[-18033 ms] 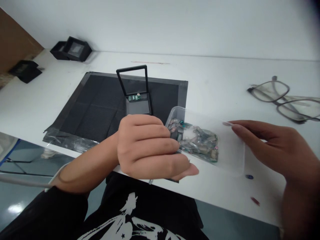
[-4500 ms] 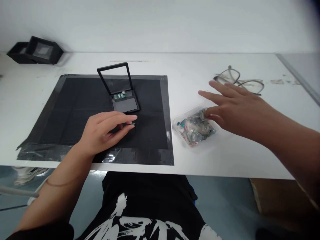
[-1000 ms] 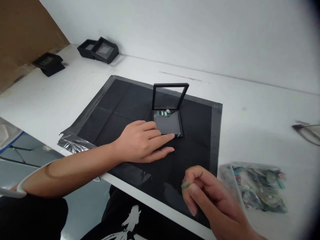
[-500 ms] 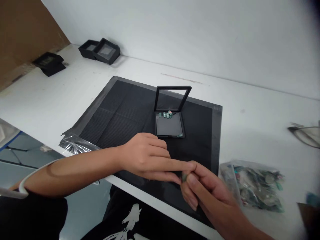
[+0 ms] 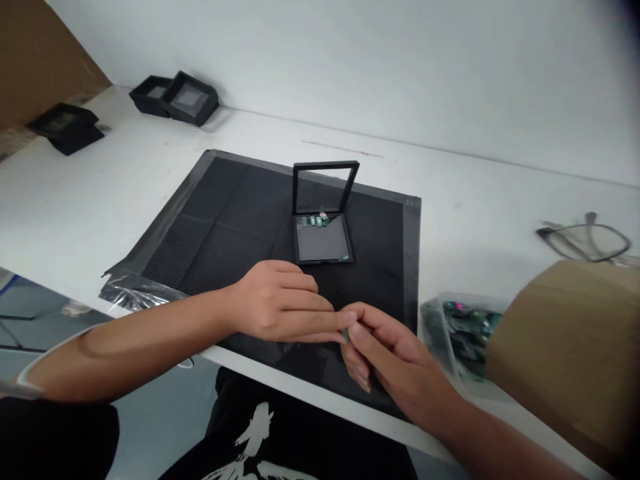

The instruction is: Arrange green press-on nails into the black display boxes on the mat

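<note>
My left hand (image 5: 280, 303) reaches in from the left, its index finger and thumb closed on a small green stone (image 5: 346, 335). Fingers of my right hand (image 5: 385, 347) pinch the same stone from the right, hiding most of it. Beyond the hands, an open black display case (image 5: 323, 260) stands on a black mat (image 5: 235, 207), its framed clear lid raised. Several small green stones (image 5: 319, 221) lie along the back of its lower half. One more green stone (image 5: 343, 257) sits at its front right corner.
A clear plastic box (image 5: 450, 333) of green stones is at right, partly covered by a blurred brown sheet (image 5: 575, 353). Eyeglasses (image 5: 585, 240) lie behind it. Black boxes (image 5: 190, 99) stand far left, another black box (image 5: 70, 127) nearer the brown panel.
The view has shifted, so the scene sits further left. Both hands stay together on the stone, which is now more covered. A brown sheet has come over the plastic box at right.
</note>
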A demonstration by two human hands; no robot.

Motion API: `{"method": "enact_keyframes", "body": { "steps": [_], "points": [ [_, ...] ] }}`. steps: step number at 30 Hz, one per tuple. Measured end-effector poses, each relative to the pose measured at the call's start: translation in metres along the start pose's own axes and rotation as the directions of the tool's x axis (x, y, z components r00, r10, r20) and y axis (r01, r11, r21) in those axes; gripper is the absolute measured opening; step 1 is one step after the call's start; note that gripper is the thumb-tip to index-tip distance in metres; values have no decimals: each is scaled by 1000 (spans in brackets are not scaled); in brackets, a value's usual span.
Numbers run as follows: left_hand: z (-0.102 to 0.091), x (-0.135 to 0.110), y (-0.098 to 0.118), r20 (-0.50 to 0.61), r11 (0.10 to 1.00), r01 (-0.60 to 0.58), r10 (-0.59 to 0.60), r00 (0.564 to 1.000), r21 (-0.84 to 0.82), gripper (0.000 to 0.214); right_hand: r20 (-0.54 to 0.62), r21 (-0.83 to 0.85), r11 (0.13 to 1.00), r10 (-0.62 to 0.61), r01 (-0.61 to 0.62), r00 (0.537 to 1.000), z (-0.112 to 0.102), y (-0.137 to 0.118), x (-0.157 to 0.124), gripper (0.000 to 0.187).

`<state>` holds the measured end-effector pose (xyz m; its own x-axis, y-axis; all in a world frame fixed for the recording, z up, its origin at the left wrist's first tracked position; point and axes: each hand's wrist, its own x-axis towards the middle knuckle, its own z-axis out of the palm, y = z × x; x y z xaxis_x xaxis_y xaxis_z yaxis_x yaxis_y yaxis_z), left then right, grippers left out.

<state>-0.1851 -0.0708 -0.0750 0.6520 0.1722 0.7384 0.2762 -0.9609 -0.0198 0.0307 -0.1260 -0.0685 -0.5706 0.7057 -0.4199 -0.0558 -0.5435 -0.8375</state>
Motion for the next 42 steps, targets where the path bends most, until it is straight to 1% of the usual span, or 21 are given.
{"method": "enact_keyframes", "body": {
  "steps": [3,7,11,12,14,16,18,20,22,25,27,30,32,33,34,36,37,38,39,42],
  "points": [
    [-1,0,1,23,1000,4,-4,1000,-10,33,22,17,999,-38,38,999,0,2,1,32],
    [-2,1,0,41,998,29,-27,999,-50,22,25,11,999,-53,53,998,0,0,2,31],
    [-2,5,0,33,990,85,-82,996,-113,19,12,-8,998,-68,68,998,0,-1,0,30],
    [-2,6,0,17,986,114,-112,994,-125,17,18,-24,997,-72,72,997,0,0,-2,29],
    [-3,6,-2,-26,968,205,-211,977,-147,11,38,-77,993,-90,93,995,1,1,-5,27],
    [-4,4,-5,-78,933,312,-330,941,-181,7,56,-167,977,-123,131,991,0,1,-9,25],
    [-6,1,-10,-110,892,392,-423,899,-225,4,53,-304,938,-158,167,986,-3,1,-12,25],
    [-9,-3,-15,-129,871,410,-455,881,-269,3,18,-451,872,-203,190,979,-10,0,-13,25],
    [-11,-6,-18,-141,868,398,-452,881,-297,6,-35,-544,816,-258,198,966,-20,-2,-11,25],
    [-13,-7,-21,-175,882,364,-426,888,-299,6,-122,-572,796,-323,199,938,-36,-7,-6,25],
    [-14,-7,-21,-200,892,350,-413,889,-287,5,-175,-571,792,-376,218,910,-42,-13,-3,24],
    [-15,-7,-22,-201,889,364,-425,883,-279,8,-222,-611,752,-464,248,858,-40,-24,2,22],
    [-15,-8,-24,-137,878,401,-445,885,-263,7,-211,-700,675,-508,233,835,-32,-32,8,22],
    [-15,-8,-26,-85,875,419,-449,889,-241,6,-190,-764,609,-529,214,827,-28,-37,12,23],
    [-15,-9,-28,-24,877,430,-445,895,-214,5,-161,-832,521,-552,188,818,-23,-42,17,24],
    [-14,-12,-32,106,885,444,-432,896,-143,5,-95,-945,306,-599,118,795,-16,-51,32,26],
    [-14,-14,-34,168,887,450,-430,887,-106,6,-71,-976,205,-619,74,782,-14,-55,42,28],
    [-14,-16,-35,225,885,459,-433,873,-76,7,-57,-992,125,-633,29,772,-13,-59,52,31],
    [-14,-17,-36,282,881,469,-437,854,-54,8,-62,-997,74,-636,-19,769,-12,-61,62,34],
    [-15,-21,-38,418,871,489,-429,801,-41,12,-102,-990,-11,-627,-139,772,-13,-61,89,41]
  ]
}}
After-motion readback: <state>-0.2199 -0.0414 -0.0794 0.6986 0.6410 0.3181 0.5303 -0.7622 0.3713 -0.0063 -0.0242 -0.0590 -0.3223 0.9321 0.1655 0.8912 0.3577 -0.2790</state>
